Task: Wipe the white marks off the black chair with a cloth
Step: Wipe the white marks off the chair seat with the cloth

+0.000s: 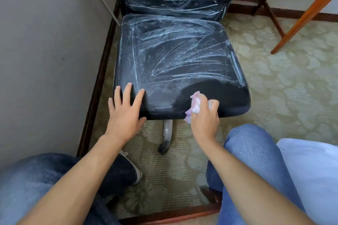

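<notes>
R hand grips cloth on chair seat; L hand flat.

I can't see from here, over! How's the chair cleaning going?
Left hand flat on seat. Right hand grips pink cloth. Front right corner clean; white marks elsewhere. Nothing blocking.

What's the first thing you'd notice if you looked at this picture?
The black chair in the middle, with white marks scribbled over its seat and backrest. Next, the clean dark patch at the seat's front right, where the right hand grips a pink cloth. The left hand rests flat on the seat's front left corner.
</notes>
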{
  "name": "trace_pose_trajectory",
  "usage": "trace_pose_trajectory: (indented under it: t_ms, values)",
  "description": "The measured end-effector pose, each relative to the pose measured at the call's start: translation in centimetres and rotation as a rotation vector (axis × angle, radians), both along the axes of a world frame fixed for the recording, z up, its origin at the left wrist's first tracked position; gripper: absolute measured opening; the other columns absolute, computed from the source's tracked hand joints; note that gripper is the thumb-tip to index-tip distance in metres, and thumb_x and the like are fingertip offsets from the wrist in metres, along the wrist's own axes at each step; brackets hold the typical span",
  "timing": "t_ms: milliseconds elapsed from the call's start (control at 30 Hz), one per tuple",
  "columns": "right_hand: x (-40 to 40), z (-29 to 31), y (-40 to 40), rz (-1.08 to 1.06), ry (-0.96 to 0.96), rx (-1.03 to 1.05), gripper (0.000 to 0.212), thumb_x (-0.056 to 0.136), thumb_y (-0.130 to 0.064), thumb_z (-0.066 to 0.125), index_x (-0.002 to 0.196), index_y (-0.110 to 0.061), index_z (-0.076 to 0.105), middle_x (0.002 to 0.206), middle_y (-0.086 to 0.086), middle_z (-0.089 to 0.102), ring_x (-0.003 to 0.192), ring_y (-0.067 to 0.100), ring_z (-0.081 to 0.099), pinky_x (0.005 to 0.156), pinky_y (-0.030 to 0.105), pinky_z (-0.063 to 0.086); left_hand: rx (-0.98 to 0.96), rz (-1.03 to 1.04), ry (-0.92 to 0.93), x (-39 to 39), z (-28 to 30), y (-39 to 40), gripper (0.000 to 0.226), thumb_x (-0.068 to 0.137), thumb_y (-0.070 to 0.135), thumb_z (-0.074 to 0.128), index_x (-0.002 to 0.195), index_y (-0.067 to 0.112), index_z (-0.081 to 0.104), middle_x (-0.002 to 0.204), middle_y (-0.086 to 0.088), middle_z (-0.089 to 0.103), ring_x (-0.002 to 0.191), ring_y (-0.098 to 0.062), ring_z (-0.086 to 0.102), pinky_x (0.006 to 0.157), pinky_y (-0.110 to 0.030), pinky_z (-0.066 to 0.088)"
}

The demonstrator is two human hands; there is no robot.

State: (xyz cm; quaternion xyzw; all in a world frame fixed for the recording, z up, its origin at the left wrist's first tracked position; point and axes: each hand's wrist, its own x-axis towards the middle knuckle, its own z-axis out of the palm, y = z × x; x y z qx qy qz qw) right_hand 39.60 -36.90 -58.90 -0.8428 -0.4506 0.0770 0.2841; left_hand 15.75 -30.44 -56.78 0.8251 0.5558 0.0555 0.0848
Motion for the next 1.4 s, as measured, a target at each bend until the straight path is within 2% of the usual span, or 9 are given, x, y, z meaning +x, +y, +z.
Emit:
trace_pose_trajectory:
  t_ms: [267,467,567,633,867,967,1133,1233,1400]
  values:
    - [-4.0,0.3,-1.0,0.639,-0.136,-0.037,0.033,0.096,-0.045,0.056,0.129,-0.041,0.053,0.115,-0.005,0.037,0.105,0.021,0.048,0.07,0.039,0.052,-0.036,-0.003,0.022,-0.1,0.2,-0.3,0.097,0.089,0.034,0.082,0.165,0.021,0.023,0.172,-0.016,0.006,0.156,-0.051,0.0,0.116,-0.073,0.032]
    - [-0.6,0.3,0.3,-0.053,0.051,0.071,0.041,0.091,-0.021,0.066,0.127,-0.036,0.053,0.111,-0.006,0.032,0.087,0.028,0.056,0.066,0.035,0.043,-0.036,-0.023,0.005,-0.4,0.4,-1.2,0.088,0.091,0.029,0.08,0.162,0.025,0.029,0.171,-0.01,0.015,0.158,-0.044,0.011,0.079,-0.054,0.064]
    - [-0.7,0.4,0.2,-0.057,0.154,0.172,0.041,0.09,-0.01,0.068,0.122,-0.035,0.058,0.112,-0.004,0.034,0.094,0.017,0.055,0.066,0.022,0.047,-0.027,-0.043,0.02,-0.1,0.7,-1.9,0.084,0.093,0.028,0.078,0.162,0.025,0.031,0.171,-0.009,0.016,0.158,-0.041,0.012,0.062,-0.042,0.062]
    - [-2.3,0.8,-0.4,0.073,0.163,0.225,0.04,0.093,-0.009,0.062,0.117,-0.04,0.059,0.11,-0.003,0.034,0.097,0.014,0.049,0.071,0.011,0.047,-0.025,-0.055,0.036,0.1,0.7,-2.2,0.083,0.093,0.028,0.077,0.161,0.024,0.031,0.171,-0.009,0.016,0.157,-0.042,0.013,0.06,-0.04,0.061]
    - [-7.5,-0.9,-2.1,0.749,-0.156,-0.049,0.056,0.085,-0.03,0.076,0.135,-0.031,0.052,0.124,0.0,0.044,0.11,0.024,0.047,0.078,0.046,0.055,-0.007,-0.059,0.017,0.3,0.4,-2.5,0.082,0.089,0.018,0.078,0.16,0.024,0.038,0.171,-0.008,0.021,0.156,-0.04,0.019,0.057,-0.041,0.059]
    - [-4.8,-0.5,-1.6,0.297,-0.024,0.003,0.025,0.09,-0.054,0.066,0.107,-0.039,0.056,0.109,-0.01,0.059,0.099,0.016,0.059,0.082,0.042,0.05,-0.008,-0.063,0.008,0.0,0.4,-2.4,0.083,0.09,0.023,0.078,0.161,0.025,0.033,0.171,-0.006,0.016,0.158,-0.037,0.014,0.059,-0.04,0.061]
    - [-0.6,-0.8,0.0,-0.157,0.187,0.164,0.052,0.089,-0.003,0.062,0.131,-0.03,0.05,0.115,-0.002,0.032,0.09,0.024,0.056,0.074,0.037,0.052,0.009,-0.076,-0.026,0.1,0.6,-2.5,0.078,0.091,0.026,0.078,0.158,0.022,0.038,0.17,-0.008,0.021,0.157,-0.037,0.017,0.062,-0.038,0.061]
    - [-2.7,-0.8,-0.3,-0.068,0.107,0.237,0.055,0.087,-0.006,0.064,0.137,-0.025,0.051,0.112,0.003,0.033,0.09,0.023,0.047,0.075,0.036,0.051,0.012,-0.094,-0.053,-0.1,0.4,-2.5,0.076,0.09,0.025,0.079,0.156,0.02,0.041,0.168,-0.009,0.023,0.156,-0.036,0.018,0.063,-0.039,0.062]
    - [-8.8,-1.1,-1.5,0.639,0.018,0.06,0.049,0.096,-0.024,0.059,0.143,-0.03,0.043,0.115,0.0,0.035,0.105,0.025,0.044,0.09,0.048,0.05,-0.014,-0.106,-0.194,-0.7,0.0,-2.2,0.07,0.089,0.01,0.074,0.153,0.012,0.046,0.167,-0.01,0.028,0.157,-0.033,0.019,0.078,-0.05,0.064]
